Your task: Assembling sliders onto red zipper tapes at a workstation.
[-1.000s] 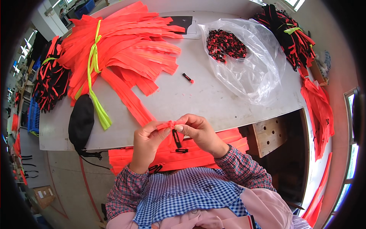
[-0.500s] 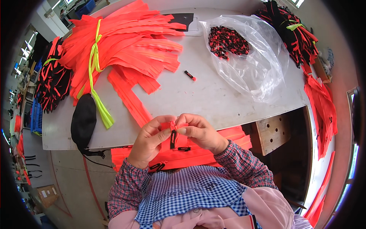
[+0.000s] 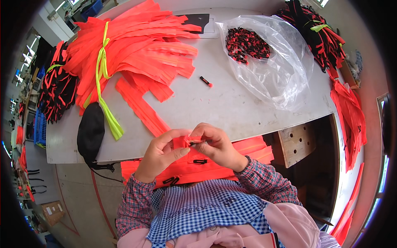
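My left hand [image 3: 162,153] pinches the end of an orange zipper strip [image 3: 182,141] just in front of the table's near edge. My right hand [image 3: 218,145] grips the same strip end from the right, fingertips meeting the left ones; a small dark slider seems to sit between them, mostly hidden. Under my hands a stack of orange zipper strips with black pulls [image 3: 198,165] lies across my lap. One orange strip [image 3: 142,108] runs from the big bundle toward my hands.
A large orange strip bundle tied with yellow-green band [image 3: 132,49] fills the table's far left. A clear plastic bag of small black-and-red sliders [image 3: 269,62] lies at right, one loose slider [image 3: 206,81] mid-table. Black pouch [image 3: 91,132] at left edge. Wooden block [image 3: 295,142] under the table.
My hands have drawn closer together and risen slightly toward the table edge; the black pull that hung between them now lies lower on the lap stack.
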A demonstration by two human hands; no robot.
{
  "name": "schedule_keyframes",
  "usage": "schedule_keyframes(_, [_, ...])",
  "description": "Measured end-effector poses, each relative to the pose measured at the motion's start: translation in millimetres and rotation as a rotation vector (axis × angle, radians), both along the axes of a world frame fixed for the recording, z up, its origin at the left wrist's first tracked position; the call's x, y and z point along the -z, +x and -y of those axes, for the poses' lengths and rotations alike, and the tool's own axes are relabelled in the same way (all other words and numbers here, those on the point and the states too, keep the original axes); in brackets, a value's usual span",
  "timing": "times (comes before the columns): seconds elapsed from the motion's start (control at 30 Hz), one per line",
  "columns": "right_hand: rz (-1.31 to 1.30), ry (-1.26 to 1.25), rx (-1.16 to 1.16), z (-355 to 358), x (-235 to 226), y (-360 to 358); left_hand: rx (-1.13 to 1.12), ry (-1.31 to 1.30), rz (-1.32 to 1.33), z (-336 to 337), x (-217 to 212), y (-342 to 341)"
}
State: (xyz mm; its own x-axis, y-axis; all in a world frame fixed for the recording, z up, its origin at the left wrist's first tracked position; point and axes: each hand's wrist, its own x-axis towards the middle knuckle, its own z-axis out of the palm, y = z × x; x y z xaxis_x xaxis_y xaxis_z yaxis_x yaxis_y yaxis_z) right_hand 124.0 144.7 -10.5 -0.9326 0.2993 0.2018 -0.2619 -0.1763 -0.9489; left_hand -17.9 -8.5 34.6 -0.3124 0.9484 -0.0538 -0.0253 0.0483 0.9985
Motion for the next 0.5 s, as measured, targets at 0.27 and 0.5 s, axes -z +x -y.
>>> schedule_keyframes(0.27, [-0.101, 0.250, 0.072, -3.8, -4.7, 0.2, -0.221, 0.088, -0.387, 1.2, 6.0, 16.6])
schedule_keyframes(0.5, [-0.219, 0.606, 0.184, -1.9, -14.8, 7.4, -0.174, 0.057, -0.497, 3.0, -5.2, 19.1])
